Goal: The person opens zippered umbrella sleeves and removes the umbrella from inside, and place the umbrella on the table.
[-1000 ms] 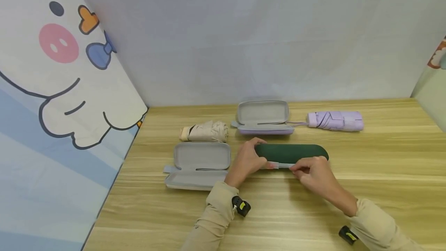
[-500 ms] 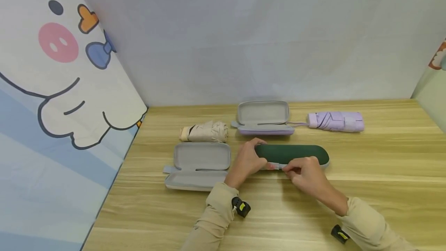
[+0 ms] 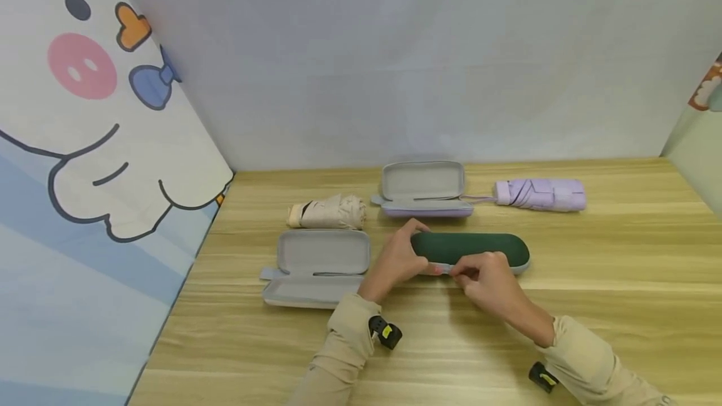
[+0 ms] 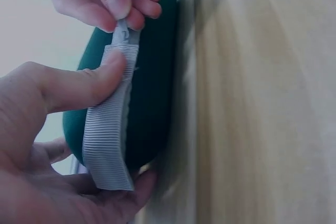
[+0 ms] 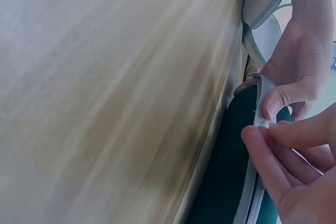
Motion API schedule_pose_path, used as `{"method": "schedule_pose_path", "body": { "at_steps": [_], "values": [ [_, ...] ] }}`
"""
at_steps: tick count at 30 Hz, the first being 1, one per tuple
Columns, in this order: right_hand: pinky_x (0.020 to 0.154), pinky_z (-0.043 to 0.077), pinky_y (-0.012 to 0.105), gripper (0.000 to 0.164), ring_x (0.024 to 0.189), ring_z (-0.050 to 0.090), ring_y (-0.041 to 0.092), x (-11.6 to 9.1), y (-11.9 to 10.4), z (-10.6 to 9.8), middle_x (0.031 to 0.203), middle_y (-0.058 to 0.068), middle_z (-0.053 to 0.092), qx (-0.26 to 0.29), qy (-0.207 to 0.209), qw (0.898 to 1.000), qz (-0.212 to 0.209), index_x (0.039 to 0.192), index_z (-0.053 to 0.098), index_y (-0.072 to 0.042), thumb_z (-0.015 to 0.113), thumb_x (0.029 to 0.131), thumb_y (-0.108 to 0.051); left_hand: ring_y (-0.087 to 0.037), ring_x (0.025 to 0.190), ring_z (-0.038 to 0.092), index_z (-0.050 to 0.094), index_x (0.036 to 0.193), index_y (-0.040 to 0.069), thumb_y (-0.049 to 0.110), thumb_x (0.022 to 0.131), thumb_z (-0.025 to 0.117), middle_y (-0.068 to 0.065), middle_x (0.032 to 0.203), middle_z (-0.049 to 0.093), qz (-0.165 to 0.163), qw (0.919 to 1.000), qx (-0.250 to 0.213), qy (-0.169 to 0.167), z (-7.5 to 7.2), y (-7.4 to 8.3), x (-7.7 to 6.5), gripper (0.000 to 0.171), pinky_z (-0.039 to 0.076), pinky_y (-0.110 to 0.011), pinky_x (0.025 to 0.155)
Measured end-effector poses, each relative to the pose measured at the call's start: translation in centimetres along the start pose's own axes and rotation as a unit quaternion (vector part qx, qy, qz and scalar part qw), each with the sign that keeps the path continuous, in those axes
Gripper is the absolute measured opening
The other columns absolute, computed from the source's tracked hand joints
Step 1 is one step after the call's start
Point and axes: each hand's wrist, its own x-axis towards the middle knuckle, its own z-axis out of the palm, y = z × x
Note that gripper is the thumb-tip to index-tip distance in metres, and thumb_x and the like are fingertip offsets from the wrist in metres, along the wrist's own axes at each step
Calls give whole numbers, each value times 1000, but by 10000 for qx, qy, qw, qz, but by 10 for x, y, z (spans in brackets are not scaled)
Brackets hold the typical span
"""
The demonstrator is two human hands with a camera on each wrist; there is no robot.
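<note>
A long green zip case (image 3: 468, 246) with rounded ends lies on the wooden table, its lid down. My left hand (image 3: 395, 259) grips its left end, fingers behind and underneath. In the left wrist view, that thumb presses on a ribbed grey ribbon tab (image 4: 107, 135) at the end of the zip. My right hand (image 3: 487, 284) pinches the small zip pull (image 4: 122, 32) between thumb and forefinger, close by the left thumb. The grey zip tape (image 5: 251, 192) runs along the case's side behind the right fingers.
An open beige case (image 3: 324, 252) with grey lining sits left of my left hand, a folded beige umbrella (image 3: 329, 213) behind it. Farther back stands an open lavender case (image 3: 423, 182); a cord links it to a folded lavender umbrella (image 3: 544, 195). A pale wall (image 3: 429, 80) rises behind.
My right hand has slid left along the front of the green case, bringing the zip pull up to the left thumb. The left hand keeps its grip. The head view has shifted slightly.
</note>
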Motion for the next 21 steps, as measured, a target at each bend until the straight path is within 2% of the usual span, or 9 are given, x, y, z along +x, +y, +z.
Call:
{"method": "schedule_pose_path", "body": {
  "at_steps": [5,10,13,21],
  "values": [
    [53,50,23,16,57,60,5,2,-2,-2,69,-2,67,66,-146,9997,200,73,73,-7,70,74,9,-26,113,52,53,124,22,29,64,89,-6,126,56,204,9993,306,-120,-6,3,1,71,44,-42,92],
    [54,50,23,13,58,61,5,5,-6,-9,70,-4,67,48,-95,9998,145,75,72,-8,72,76,5,-24,117,50,54,125,20,26,64,89,-3,130,54,563,9980,295,37,-15,7,-1,71,43,-40,94],
    [54,50,24,13,59,61,5,7,-11,-19,71,-4,68,5,10,9999,172,78,72,-9,72,78,4,-24,118,51,56,126,19,24,65,89,-2,132,54,683,9974,222,40,-22,11,-4,69,44,-40,94],
    [53,45,25,7,60,54,10,11,-18,-61,73,-2,64,-418,387,9973,463,83,72,-10,71,82,-3,-25,112,53,56,132,16,24,69,86,-1,132,54,589,9979,122,-233,-33,17,-20,70,48,-39,87]
  ]
}}
